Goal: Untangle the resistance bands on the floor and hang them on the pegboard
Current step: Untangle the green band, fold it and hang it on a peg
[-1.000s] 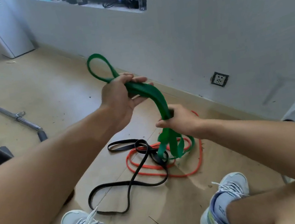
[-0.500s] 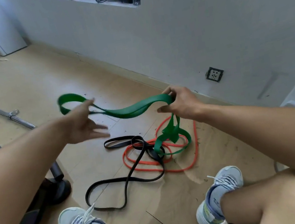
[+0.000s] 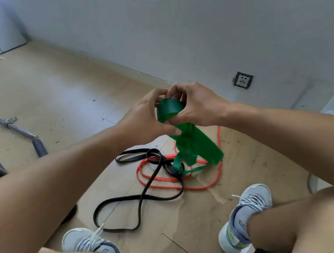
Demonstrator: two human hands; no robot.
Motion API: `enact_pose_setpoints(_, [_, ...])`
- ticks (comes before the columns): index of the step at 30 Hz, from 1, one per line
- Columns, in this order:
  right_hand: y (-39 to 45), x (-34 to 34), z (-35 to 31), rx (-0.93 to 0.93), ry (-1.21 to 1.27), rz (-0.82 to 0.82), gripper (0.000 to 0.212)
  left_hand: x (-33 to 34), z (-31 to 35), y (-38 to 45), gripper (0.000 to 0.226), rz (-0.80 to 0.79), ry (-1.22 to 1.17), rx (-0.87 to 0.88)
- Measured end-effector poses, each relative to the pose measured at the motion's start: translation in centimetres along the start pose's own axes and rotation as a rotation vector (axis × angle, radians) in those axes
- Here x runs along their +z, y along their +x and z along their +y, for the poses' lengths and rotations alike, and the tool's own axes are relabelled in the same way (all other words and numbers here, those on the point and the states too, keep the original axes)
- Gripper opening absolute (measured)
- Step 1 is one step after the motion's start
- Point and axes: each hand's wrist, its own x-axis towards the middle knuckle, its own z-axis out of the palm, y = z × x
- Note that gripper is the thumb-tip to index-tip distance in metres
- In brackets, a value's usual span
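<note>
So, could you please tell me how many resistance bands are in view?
3. The green band is held up by the left hand and right hand; the black band and orange band lie tangled on the floor beneath it.

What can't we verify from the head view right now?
- Pegboard: none in the head view, so the hanging spot is unknown.
- Green band: its upper end is bunched between the left hand and right hand; the fingers hide the folds.
- Knot of black band, orange band and green: the layering is too small to tell.
</note>
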Motion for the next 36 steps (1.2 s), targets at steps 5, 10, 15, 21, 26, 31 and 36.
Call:
enact_pose_setpoints(5, [-0.5,0.2,0.0,-0.065,-0.083,-0.115,0.043,-0.9,-0.4,-0.2,0.050,0.009,0.321,-0.007])
enact_pose_setpoints(10, [-0.7,0.6,0.2,-0.007,-0.022,-0.184,0.051,-2.1,0.3,-0.6,0.045,0.021,0.375,-0.012])
enact_pose_setpoints(15, [-0.8,1.2,1.9,0.006,0.072,-0.246,0.037,-2.4,1.9,-1.6,0.035,0.130,-0.027,-0.088])
enact_pose_setpoints(21, [-1.2,2.7,5.0,0.160,0.047,-0.278,0.026,-3.8,3.3,-2.0,0.032,0.216,-0.358,-0.070])
enact_pose_setpoints(26, [-0.7,1.8,5.6,0.237,0.180,-0.230,0.027,-4.6,0.8,-1.8,0.038,0.289,-0.365,-0.127])
enact_pose_setpoints(31, [-0.4,-0.4,5.1,0.242,0.266,-0.037,0.037,-5.8,-3.3,-2.1,0.030,0.188,-0.098,-0.264])
enact_pose_setpoints(36, [-0.7,-1.3,2.3,0.102,0.266,0.025,0.036,-3.9,-5.0,-2.7,0.069,-0.177,0.344,-0.328])
